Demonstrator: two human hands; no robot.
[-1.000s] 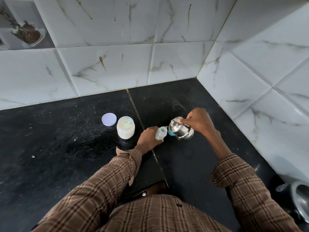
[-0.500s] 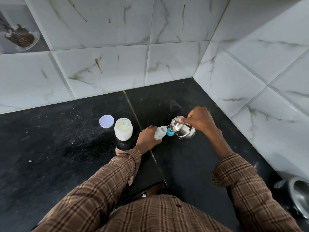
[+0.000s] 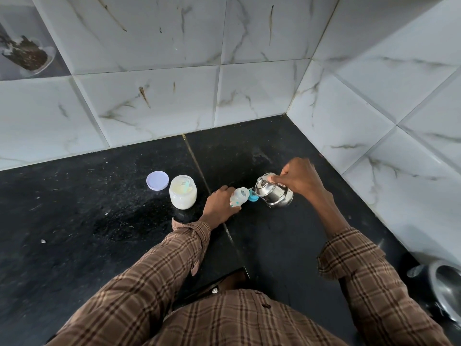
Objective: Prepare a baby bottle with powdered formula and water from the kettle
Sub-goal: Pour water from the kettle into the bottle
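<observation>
A small clear baby bottle [image 3: 239, 196] stands on the black counter [image 3: 87, 221], and my left hand [image 3: 219, 204] grips it from the left. My right hand [image 3: 299, 177] holds the handle of a small steel kettle [image 3: 273, 191], tipped left with its spout over the bottle's mouth. A blue bottle cap [image 3: 253, 196] lies between bottle and kettle. To the left stands an open jar of pale formula powder [image 3: 182, 191] with a scoop inside, and its lilac lid [image 3: 157, 180] lies beside it.
White marble-look tiled walls [image 3: 374, 108] meet in a corner just behind and right of the kettle. A steel vessel [image 3: 446, 285] sits at the right edge of the counter. A seam runs across the counter past the bottle.
The kettle stays tipped at the bottle's mouth in both hands' same grips. The camera view has shifted slightly; hands and objects barely moved.
</observation>
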